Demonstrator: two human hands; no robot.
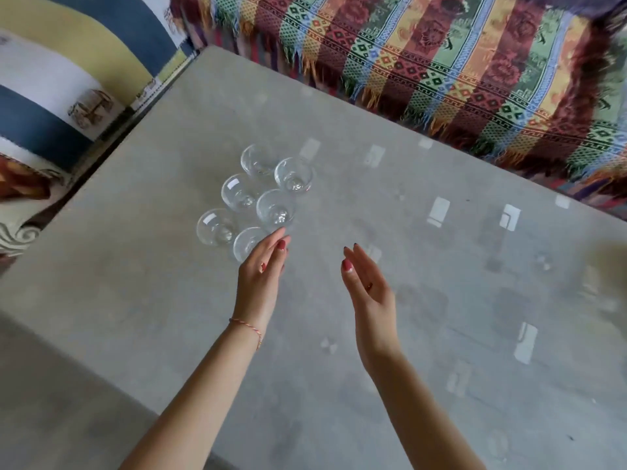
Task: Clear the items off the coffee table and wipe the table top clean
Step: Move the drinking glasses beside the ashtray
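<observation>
Standing upright on grey coffee table (pixel 390 205): six clear glasses (pixel 258 201), two rows, at 10 o'clock from centre. Left hand (pixel 263 269), fingers straight, holding nothing, at nearest glass (pixel 247 244); contact unclear. Right hand (pixel 368 283) released, empty, at 3 o'clock from it.

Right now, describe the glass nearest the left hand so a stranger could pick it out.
On the grey coffee table stand six clear glasses in two rows. It is the nearest glass of the right-hand row. It alone is partly hidden behind the left hand.
</observation>
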